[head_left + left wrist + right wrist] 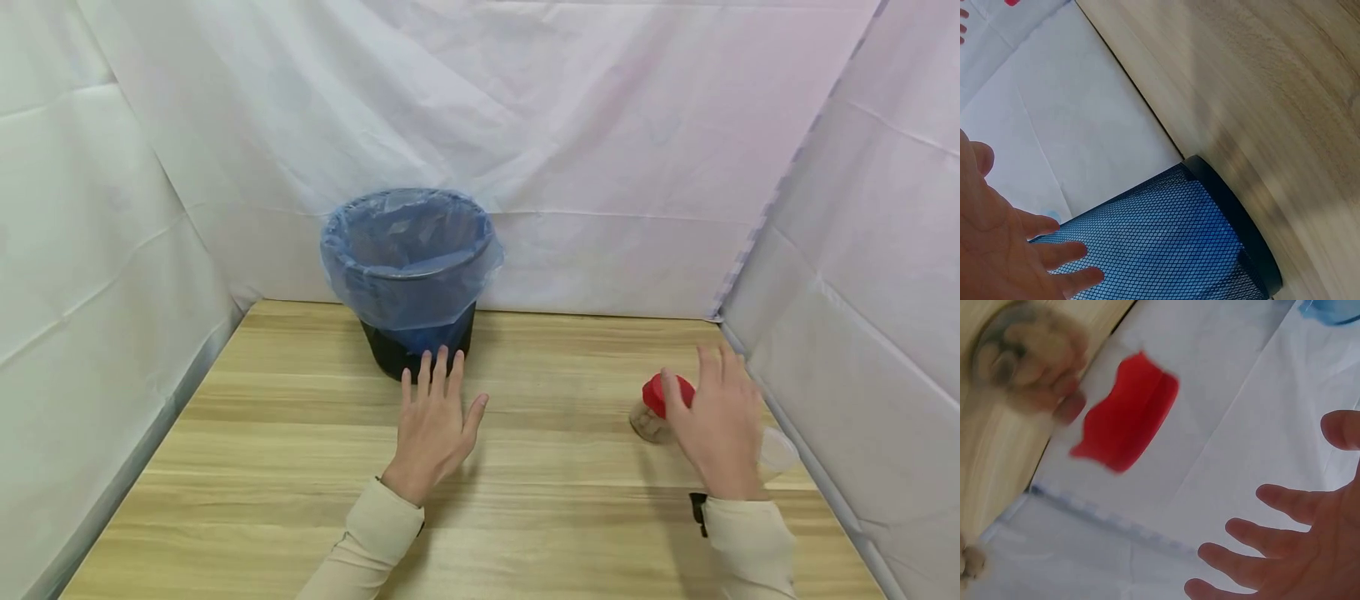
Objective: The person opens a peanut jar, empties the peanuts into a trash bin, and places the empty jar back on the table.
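My left hand [435, 429] hovers over the table with fingers spread, in front of the waste bin [382, 346], which is black mesh lined with a blue plastic bag [420, 292]. In the left wrist view its fingers overlap the bin's mesh [1160, 237]. To the right, my right hand [720, 425] is beside a clear jar [647, 423] with a red lid [654, 398], holding nothing. Brownish lumps [1035, 356] show through the jar, blurred in the right wrist view. There the right hand's fingers [1241, 562] are spread, apart from the lid.
A clear round container [777, 454] stands right of the right hand, partly hidden by it. White cloth [600, 150] walls in the wood-grain table [555, 517] at the back and both sides. The bin stands near the back edge.
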The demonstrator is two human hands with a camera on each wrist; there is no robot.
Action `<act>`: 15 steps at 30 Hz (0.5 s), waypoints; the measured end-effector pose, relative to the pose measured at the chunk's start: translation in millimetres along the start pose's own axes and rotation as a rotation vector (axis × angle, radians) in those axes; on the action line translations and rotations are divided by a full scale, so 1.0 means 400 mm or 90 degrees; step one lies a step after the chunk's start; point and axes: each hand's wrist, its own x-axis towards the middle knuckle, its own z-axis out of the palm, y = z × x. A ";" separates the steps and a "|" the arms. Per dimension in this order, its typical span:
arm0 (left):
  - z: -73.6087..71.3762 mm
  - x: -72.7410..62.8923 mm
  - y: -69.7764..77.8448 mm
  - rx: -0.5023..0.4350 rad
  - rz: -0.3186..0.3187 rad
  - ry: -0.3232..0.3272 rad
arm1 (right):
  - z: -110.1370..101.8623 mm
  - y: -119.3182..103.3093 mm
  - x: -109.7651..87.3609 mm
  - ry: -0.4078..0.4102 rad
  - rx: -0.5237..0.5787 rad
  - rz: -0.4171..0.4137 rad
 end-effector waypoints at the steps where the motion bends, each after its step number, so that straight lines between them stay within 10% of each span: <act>1: 0.000 0.000 0.000 0.000 0.000 0.000 | -0.004 0.013 0.000 -0.001 0.000 0.011; 15: -0.003 0.000 -0.005 0.000 -0.002 0.002 | -0.009 0.183 -0.036 -0.051 -0.042 0.110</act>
